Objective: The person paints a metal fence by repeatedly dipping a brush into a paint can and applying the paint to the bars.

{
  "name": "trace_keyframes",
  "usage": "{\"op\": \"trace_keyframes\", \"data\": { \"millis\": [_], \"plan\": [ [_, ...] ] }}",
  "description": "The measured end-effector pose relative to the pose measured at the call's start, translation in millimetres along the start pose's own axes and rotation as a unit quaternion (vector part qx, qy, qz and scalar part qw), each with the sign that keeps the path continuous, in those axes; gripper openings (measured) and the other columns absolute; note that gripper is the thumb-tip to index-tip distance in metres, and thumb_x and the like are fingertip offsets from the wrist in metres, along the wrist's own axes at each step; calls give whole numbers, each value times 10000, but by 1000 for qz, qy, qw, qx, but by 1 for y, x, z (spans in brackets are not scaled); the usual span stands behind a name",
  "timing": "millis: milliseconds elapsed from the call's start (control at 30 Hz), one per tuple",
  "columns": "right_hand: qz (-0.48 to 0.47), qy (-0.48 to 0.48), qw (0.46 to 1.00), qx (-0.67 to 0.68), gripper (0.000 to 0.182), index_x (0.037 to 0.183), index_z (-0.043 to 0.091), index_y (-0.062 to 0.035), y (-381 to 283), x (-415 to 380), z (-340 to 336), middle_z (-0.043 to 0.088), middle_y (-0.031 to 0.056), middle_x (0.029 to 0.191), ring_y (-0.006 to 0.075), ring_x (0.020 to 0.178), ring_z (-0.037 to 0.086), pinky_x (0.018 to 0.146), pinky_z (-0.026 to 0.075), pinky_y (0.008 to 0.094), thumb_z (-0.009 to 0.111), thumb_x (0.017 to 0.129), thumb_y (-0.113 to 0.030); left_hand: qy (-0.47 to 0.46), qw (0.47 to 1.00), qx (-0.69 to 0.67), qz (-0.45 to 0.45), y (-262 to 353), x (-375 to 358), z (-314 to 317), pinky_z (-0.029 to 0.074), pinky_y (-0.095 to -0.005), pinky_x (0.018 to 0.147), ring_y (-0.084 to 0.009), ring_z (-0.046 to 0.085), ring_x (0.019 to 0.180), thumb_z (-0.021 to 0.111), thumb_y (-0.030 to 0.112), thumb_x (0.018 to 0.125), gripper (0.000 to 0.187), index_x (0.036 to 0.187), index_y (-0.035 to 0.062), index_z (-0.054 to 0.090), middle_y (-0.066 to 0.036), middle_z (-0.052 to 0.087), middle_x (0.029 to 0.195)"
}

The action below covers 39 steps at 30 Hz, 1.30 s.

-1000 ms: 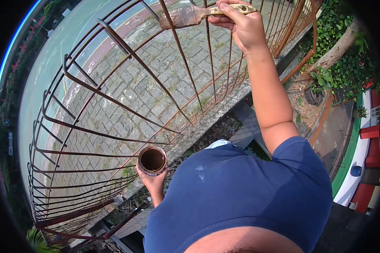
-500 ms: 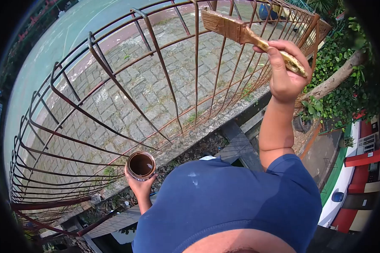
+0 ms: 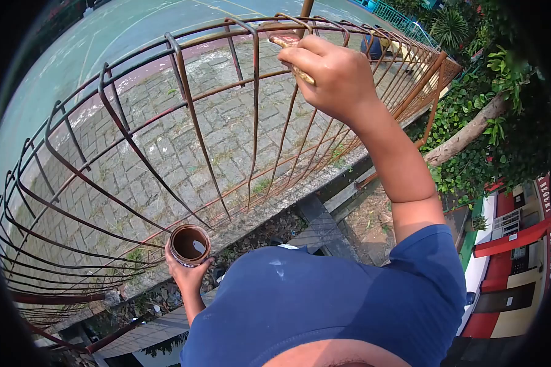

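Right hand (image 3: pixel 337 76): one o'clock, pinching pale-handled paintbrush (image 3: pixel 285 41); far end indistinct against rust-brown metal fence (image 3: pixel 255 79).
Left hand (image 3: pixel 187 276): eight o'clock, curled around round brown-rimmed can (image 3: pixel 191 262), some fingers hidden.

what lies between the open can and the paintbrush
In the head view, brown fence bars cross the stretch between the can in the left hand and the paintbrush in the right hand, with grey paving showing behind them.

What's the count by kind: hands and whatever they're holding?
Hands: 2, left hand and right hand
Brushes: 1, brush in the right hand
Containers: 1, open container in the left hand
Total: 4
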State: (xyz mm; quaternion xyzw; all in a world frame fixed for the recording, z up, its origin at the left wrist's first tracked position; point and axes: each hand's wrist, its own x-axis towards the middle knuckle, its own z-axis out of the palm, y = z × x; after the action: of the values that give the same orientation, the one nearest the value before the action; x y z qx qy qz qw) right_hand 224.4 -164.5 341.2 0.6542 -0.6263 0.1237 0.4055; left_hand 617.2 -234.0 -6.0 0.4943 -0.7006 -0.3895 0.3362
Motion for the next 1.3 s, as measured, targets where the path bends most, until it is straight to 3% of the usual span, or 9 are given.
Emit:
{"op": "trace_keyframes", "data": {
  "millis": [67,167,500,733,867,967,1000,1200,1300],
  "plan": [
    [4,-55,998,-8,222,1013,744,-196,-1,0,8,693,4,916,262,735,698,609,569,365,734,812,-104,-11,1000,24,12,-8,-2,-1,424,-463,1123,-373,529,1314,1013,271,428,1282,1507,40,360,-206,526,1417],
    [31,40,999,-4,223,1015,747,-205,-6,1,7,699,3,954,262,742,701,615,574,365,721,819,-103,-4,999,34,23,-14,2,-2,427,-477,1117,-388,521,1319,1013,278,437,1282,1514,65,349,-206,519,1423],
    [65,-3,998,-6,174,983,717,-160,-9,7,10,701,30,972,303,706,705,585,573,422,680,826,-95,-24,998,42,36,-19,0,-5,419,-472,1130,-381,495,1343,1019,331,420,1305,1509,63,352,-194,495,1443],
    [72,45,996,-26,130,945,710,-142,-18,14,19,654,58,873,319,689,691,581,566,446,674,828,-96,-38,998,34,22,-12,-1,-7,401,-469,1150,-378,479,1363,1017,320,407,1308,1508,63,360,-191,491,1458],
    [57,-84,995,-14,134,941,739,-152,-22,10,-8,670,44,889,298,724,696,614,566,426,680,832,-102,-31,998,42,26,-16,-1,-7,398,-470,1157,-378,471,1376,1015,325,408,1309,1510,59,361,-189,483,1475],
    [46,-97,994,32,147,956,750,-157,-30,1,-31,675,41,891,304,722,691,610,560,426,689,832,-108,-30,999,41,17,-15,-4,-9,399,-468,1161,-375,467,1383,1014,331,403,1319,1513,58,356,-189,482,1478],
    [77,-73,992,66,155,959,752,-141,-30,2,-29,671,61,863,315,757,679,633,539,404,750,815,-85,-36,999,33,6,-11,-4,-11,399,-466,1161,-374,467,1383,1014,332,401,1323,1516,62,354,-188,483,1477],
    [48,-102,992,57,135,939,755,-159,-27,7,-36,669,51,873,312,725,683,616,557,421,699,826,-112,-40,998,38,-1,-8,-4,-11,403,-467,1157,-378,477,1371,1013,313,405,1292,1502,71,374,-190,492,1467],
    [56,-76,995,14,141,954,754,-134,-23,9,-19,668,77,870,313,764,676,646,541,397,750,818,-93,-36,998,45,-1,-9,-4,-8,406,-467,1154,-378,474,1373,1013,313,406,1300,1510,83,366,-189,490,1470]
  ]
}}
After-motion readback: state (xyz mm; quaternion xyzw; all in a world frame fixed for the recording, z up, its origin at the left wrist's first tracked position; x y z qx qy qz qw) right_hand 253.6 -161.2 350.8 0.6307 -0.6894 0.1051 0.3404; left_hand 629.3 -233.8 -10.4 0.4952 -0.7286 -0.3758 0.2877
